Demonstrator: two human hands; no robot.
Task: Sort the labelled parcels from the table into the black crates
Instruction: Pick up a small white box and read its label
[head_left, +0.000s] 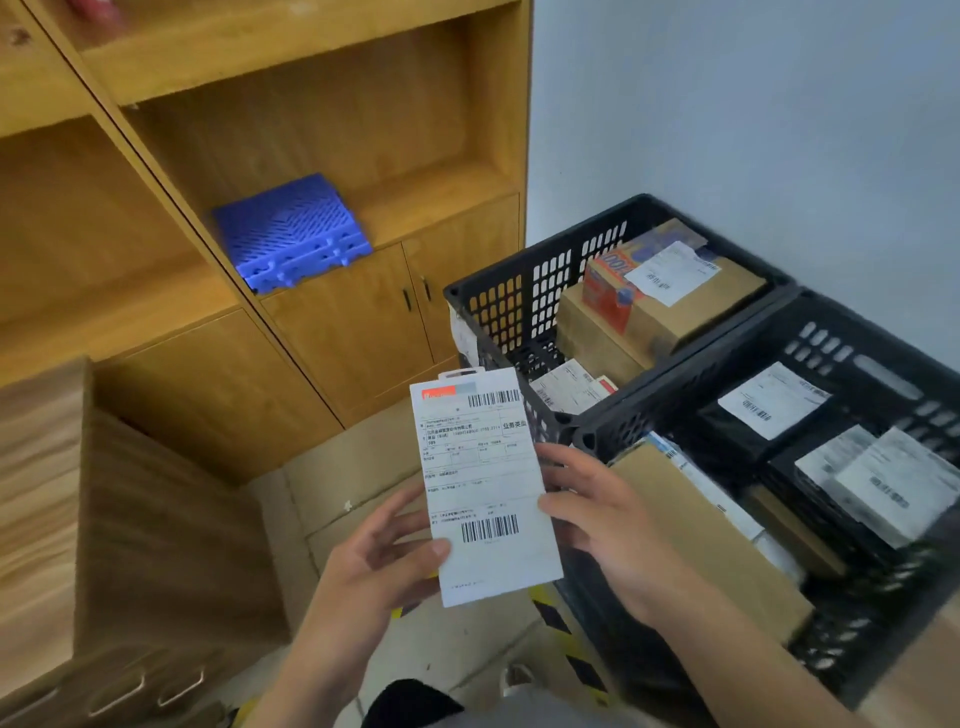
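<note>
Both hands hold a flat white labelled parcel (485, 488) upright, left hand (379, 566) thumb pinching its lower edge, right hand (597, 514) fingers curled round its side, beside two black crates (582, 431) holding parcels.

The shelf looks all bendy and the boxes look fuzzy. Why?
Head view: the wide lens bows the shelf edges; the label held by both hands is fairly sharp, its small print too soft to read; parcels in the near crate blur at the right edge; lighting is dim and even.
</note>
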